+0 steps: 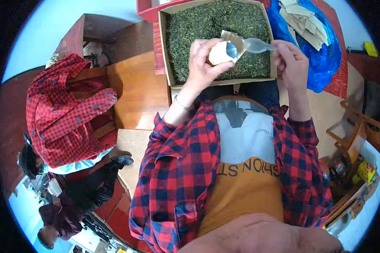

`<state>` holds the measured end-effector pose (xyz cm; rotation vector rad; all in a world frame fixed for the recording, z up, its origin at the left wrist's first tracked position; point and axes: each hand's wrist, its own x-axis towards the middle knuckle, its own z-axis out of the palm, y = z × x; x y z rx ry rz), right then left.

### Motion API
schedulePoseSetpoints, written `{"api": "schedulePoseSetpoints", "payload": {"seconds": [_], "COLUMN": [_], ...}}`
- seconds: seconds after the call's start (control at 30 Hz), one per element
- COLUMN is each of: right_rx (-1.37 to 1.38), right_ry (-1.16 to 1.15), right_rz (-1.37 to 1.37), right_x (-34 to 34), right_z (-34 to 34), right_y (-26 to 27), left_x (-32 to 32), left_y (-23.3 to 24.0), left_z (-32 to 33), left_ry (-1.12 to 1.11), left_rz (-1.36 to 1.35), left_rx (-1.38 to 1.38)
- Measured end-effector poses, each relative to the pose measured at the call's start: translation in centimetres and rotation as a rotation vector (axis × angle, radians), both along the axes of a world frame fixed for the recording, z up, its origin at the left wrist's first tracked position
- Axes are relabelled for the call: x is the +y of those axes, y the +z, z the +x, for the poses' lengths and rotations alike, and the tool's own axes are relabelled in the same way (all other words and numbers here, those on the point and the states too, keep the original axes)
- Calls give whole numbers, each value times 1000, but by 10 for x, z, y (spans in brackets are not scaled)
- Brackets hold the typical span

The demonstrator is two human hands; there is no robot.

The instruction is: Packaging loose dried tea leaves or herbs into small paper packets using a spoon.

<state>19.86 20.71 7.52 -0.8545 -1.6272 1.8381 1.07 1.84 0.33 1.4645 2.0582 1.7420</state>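
Observation:
My left hand point(202, 58) holds a small paper packet point(218, 54) with its mouth spread wide, baring a silvery lining. Folded paper packets point(236, 39) stick out just behind it, apparently held in the same hand. Between the fingers of my right hand point(291, 57) is the handle of a translucent plastic spoon point(256, 46), slightly blurred. The spoon's bowl is close to the packet's opening; whether it carries anything, I cannot tell. Both hands are above a shallow cardboard box point(221, 83) filled with dried green leaves point(193, 28) that look like tea.
A blue plastic bag point(329, 68) with several flat paper packets point(304, 20) lies right of the box. On the left, a red checked shirt point(66, 110) hangs over a wooden chair point(106, 129). Another person point(61, 218) is at lower left. Wooden furniture point(356, 132) stands at right.

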Motion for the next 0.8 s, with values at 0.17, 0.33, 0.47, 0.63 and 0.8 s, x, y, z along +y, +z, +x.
{"api": "schedulePoseSetpoints", "payload": {"seconds": [0.17, 0.33, 0.47, 0.63, 0.8], "right_rx": [-57, -219, -322, -349, -282], "right_ry": [13, 76, 190, 263, 188], "right_rz": [296, 927, 1004, 414, 184], "right_x": [25, 43, 35, 28, 34], "right_z": [-37, -82, -107, -124, -122], "right_y": [-20, -52, -61, -68, -64], "left_x": [-8, -8, -8, -8, -8], "left_y": [-2, -5, -3, 1, 0], "left_z": [-17, -20, -21, -21, -22], "left_ry": [108, 113, 128, 133, 139], "left_rz": [29, 7, -4, -35, -30], "left_rx": [-78, -5, 43, 41, 31]}}
